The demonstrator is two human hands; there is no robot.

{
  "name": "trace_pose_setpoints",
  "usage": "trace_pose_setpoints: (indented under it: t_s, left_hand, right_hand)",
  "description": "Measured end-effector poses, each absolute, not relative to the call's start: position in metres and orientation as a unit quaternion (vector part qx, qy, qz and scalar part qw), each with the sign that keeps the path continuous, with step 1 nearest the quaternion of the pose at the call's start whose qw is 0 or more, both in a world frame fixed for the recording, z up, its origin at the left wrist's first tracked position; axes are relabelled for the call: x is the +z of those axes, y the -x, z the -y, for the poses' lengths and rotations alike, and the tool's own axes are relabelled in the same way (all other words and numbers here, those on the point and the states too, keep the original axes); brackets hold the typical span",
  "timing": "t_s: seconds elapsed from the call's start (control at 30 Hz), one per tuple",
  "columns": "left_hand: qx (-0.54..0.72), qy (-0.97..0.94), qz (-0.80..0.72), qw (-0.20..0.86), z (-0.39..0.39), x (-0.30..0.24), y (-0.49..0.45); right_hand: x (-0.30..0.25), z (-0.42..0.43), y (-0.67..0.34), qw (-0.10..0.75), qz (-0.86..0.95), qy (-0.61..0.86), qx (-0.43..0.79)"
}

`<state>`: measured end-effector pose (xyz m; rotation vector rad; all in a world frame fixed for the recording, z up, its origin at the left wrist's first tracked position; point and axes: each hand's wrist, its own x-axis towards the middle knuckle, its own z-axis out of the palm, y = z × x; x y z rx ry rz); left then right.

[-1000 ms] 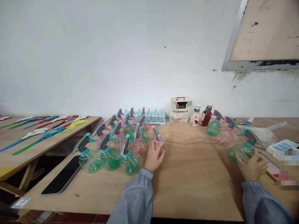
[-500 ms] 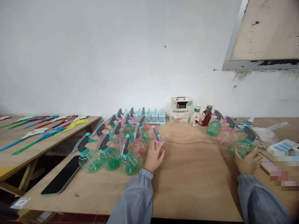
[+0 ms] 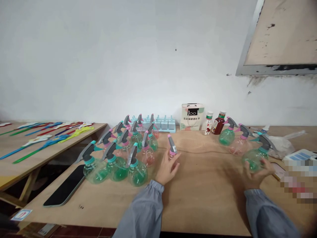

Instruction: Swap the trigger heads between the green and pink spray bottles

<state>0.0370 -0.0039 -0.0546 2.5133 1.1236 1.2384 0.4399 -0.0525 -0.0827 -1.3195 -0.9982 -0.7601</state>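
My left hand (image 3: 168, 168) is closed round a small spray bottle (image 3: 172, 148) with a grey trigger head and pink collar; the fingers hide most of its body. On the right, my right hand (image 3: 256, 173) is in front of a green spray bottle (image 3: 257, 157) with a turquoise collar, its fingers apart and slightly blurred. Left of my left hand, several green and pink spray bottles (image 3: 138, 173) stand in a cluster. A pink spray bottle (image 3: 239, 145) and another green one (image 3: 226, 136) stand behind the bottle at my right hand.
A black phone (image 3: 65, 186) lies at the left. Along the wall are a light blue mould tray (image 3: 164, 125), a paper bag (image 3: 192, 117) and two drink bottles (image 3: 208, 124). A plastic bag (image 3: 282, 145) and a white device (image 3: 300, 154) lie right. Colourful long-handled items (image 3: 46, 145) cover the left table.
My left hand has moved right with the pink-collared spray bottle, away from the cluster. My right hand has loosened from the green bottle and shifted left and slightly toward me; that bottle stays put.
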Motion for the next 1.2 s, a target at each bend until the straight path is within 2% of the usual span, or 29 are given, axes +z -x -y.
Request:
trace_pose_setpoints:
  t_s: [0.07,0.17,0.3,0.37,0.5,0.6,0.67,0.7,0.77,0.9,1.03,1.2]
  left_hand:
    - [0.379,-0.858,-0.34,0.069,0.01,-0.055,-0.045]
    - [0.329,-0.895,-0.293,0.066,0.021,-0.054,-0.058]
    - [0.292,-0.921,-0.256,0.04,0.034,-0.049,-0.069]
    - [0.285,-0.922,-0.26,0.028,0.042,-0.043,-0.064]
    - [0.321,-0.915,-0.243,-0.011,0.065,-0.032,-0.025]
    - [0.523,-0.809,-0.232,-0.138,0.077,-0.024,0.022]
    - [0.669,-0.634,-0.318,-0.223,0.079,-0.018,0.05]
    - [0.7,-0.56,-0.371,-0.242,0.077,-0.017,0.061]
    - [0.684,-0.498,-0.484,-0.222,0.07,-0.016,0.075]
    - [0.536,-0.565,-0.615,-0.125,0.059,-0.031,0.082]
    - [0.481,-0.633,-0.596,-0.117,0.062,-0.045,0.074]
    - [0.465,-0.72,-0.513,-0.05,0.06,-0.042,0.035]
  right_hand:
    - [-0.073,0.053,-0.391,0.603,0.539,0.529,-0.258]
    - [-0.056,0.05,-0.31,0.58,0.652,0.483,-0.074]
    - [-0.034,0.041,-0.246,0.572,0.663,0.44,0.199]
    - [-0.026,0.037,-0.238,0.577,0.645,0.425,0.266]
    - [-0.019,0.035,-0.244,0.589,0.625,0.432,0.276]
    - [-0.02,0.037,-0.249,0.587,0.613,0.449,0.28]
    - [-0.022,0.037,-0.249,0.597,0.594,0.455,0.289]
    - [-0.023,0.036,-0.249,0.605,0.584,0.455,0.293]
    - [-0.024,0.034,-0.248,0.62,0.569,0.449,0.3]
    - [-0.018,0.028,-0.245,0.646,0.499,0.425,0.391]
    - [-0.009,0.024,-0.242,0.62,0.439,0.398,0.514]
    - [-0.011,0.017,-0.238,0.571,0.458,0.382,0.564]
